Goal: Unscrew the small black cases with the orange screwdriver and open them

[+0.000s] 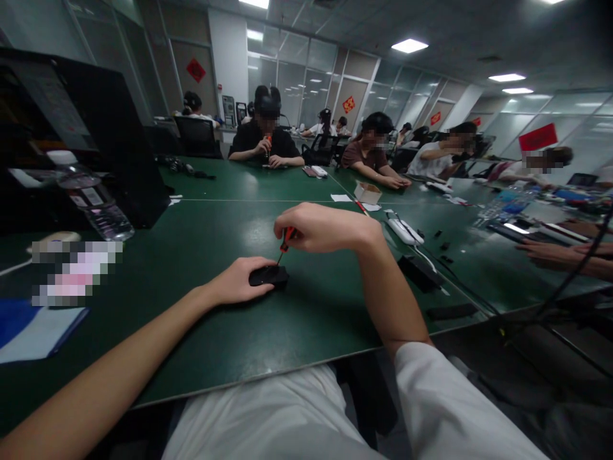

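Note:
A small black box-like device [271,276] lies on the green tabletop in front of me. My left hand [243,279] is closed round its left end, thumb on the near side and fingers on the far side. Above it, my right hand [318,228] grips the orange-and-black handle of a screwdriver [287,237]. The shaft slants down and its tip meets the top of the device near its far edge. Exactly what the tip sits in is too small to make out.
At left stand a plastic bottle [93,198] and a large black case [96,128]. A white power strip [405,228], a black block [420,273] and cables lie at right. A small open carton [368,192] sits farther back. Several people work around the tables.

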`<state>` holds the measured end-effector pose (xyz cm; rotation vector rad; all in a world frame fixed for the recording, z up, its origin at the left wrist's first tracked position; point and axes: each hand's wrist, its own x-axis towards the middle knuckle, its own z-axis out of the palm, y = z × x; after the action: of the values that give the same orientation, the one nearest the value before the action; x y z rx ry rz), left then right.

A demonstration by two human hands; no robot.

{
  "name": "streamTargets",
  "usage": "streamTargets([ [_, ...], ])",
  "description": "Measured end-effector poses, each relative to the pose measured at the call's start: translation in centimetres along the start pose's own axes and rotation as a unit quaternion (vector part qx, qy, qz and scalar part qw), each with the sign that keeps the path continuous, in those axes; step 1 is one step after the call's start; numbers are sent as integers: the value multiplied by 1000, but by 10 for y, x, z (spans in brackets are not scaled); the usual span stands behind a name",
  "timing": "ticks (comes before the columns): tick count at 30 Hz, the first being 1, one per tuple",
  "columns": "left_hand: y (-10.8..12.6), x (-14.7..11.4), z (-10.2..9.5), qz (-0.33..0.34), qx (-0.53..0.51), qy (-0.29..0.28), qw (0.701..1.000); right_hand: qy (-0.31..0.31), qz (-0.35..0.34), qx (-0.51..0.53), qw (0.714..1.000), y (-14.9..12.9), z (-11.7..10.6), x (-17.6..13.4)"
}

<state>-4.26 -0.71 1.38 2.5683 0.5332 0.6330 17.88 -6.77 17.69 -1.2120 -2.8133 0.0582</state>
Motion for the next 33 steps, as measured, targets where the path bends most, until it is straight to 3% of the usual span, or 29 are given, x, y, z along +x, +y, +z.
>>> streamTargets([
  [5,0,-3,1,-26,-27,-5,999,-16,-42,43,998,-8,-4,-2],
  [18,-1,-4,6,-11,-24,-13,1000,-35,-21,35,999,-7,1,5],
  [33,3,-4,6,-21,-28,-15,999,-28,-50,23,998,-13,3,9],
])
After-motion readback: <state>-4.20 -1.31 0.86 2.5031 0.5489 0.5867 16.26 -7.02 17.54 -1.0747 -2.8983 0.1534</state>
